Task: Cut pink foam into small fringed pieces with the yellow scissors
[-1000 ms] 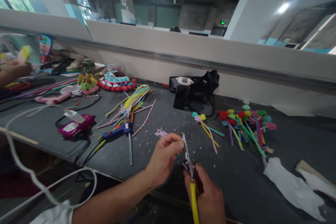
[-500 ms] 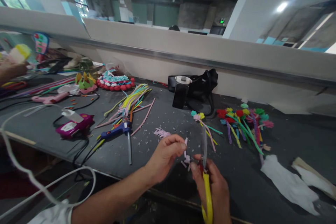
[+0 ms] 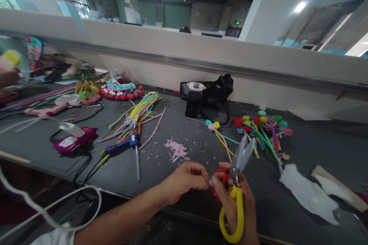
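Observation:
My right hand (image 3: 235,206) grips a pair of scissors (image 3: 237,176) with yellow and red handles, blades slightly apart and pointing up and away. My left hand (image 3: 185,180) is pinched shut on a small pale piece right beside the scissors' pivot; I cannot make out what it is. Both hands hover over the near edge of the dark worktable (image 3: 178,130). A little heap of pink cuttings (image 3: 176,150) lies just beyond my left hand.
Finished pipe-cleaner flowers (image 3: 260,130) lie right of centre, loose pipe cleaners (image 3: 140,113) left of centre. A blue glue gun (image 3: 123,143), a magenta glue gun (image 3: 71,141), a black bag with a phone (image 3: 207,97) and white paper scraps (image 3: 307,193) also sit there. Another person's hand (image 3: 7,74) is far left.
The scissors swung from upright near my left fingers to tilting right with blades parted. My left hand dropped lower and closed its pinch. The view shifted left-down slightly.

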`<move>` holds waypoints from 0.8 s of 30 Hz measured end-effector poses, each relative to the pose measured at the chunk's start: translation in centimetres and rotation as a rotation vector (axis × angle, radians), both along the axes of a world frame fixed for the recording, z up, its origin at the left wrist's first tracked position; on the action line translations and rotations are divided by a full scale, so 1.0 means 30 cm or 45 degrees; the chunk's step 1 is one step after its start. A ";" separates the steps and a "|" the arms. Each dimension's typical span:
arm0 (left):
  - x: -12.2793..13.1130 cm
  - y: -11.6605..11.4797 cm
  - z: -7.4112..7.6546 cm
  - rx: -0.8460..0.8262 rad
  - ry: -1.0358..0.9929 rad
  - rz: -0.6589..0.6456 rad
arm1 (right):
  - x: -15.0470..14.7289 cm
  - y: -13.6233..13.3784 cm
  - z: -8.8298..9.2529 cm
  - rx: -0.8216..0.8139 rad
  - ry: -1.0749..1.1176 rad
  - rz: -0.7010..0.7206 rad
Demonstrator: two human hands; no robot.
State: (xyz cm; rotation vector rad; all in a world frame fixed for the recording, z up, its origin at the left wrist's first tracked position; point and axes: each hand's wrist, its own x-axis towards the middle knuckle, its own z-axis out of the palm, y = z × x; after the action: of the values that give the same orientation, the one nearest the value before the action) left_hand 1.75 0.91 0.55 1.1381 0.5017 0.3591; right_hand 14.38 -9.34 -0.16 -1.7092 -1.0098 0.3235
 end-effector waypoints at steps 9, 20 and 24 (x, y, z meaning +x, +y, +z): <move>0.007 -0.029 0.030 0.807 0.110 0.198 | 0.001 0.004 -0.024 0.030 -0.112 -0.170; 0.006 -0.028 0.024 0.854 0.096 0.380 | -0.009 -0.002 -0.025 0.007 -0.378 -0.105; 0.001 0.002 0.050 0.175 -0.120 0.542 | -0.018 -0.002 -0.053 0.088 -0.509 -0.065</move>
State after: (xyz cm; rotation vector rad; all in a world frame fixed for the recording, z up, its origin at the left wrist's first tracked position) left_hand 1.78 0.98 2.03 1.1365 0.6438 0.8235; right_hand 13.84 -9.39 -1.76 -1.7710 -1.2450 -0.0920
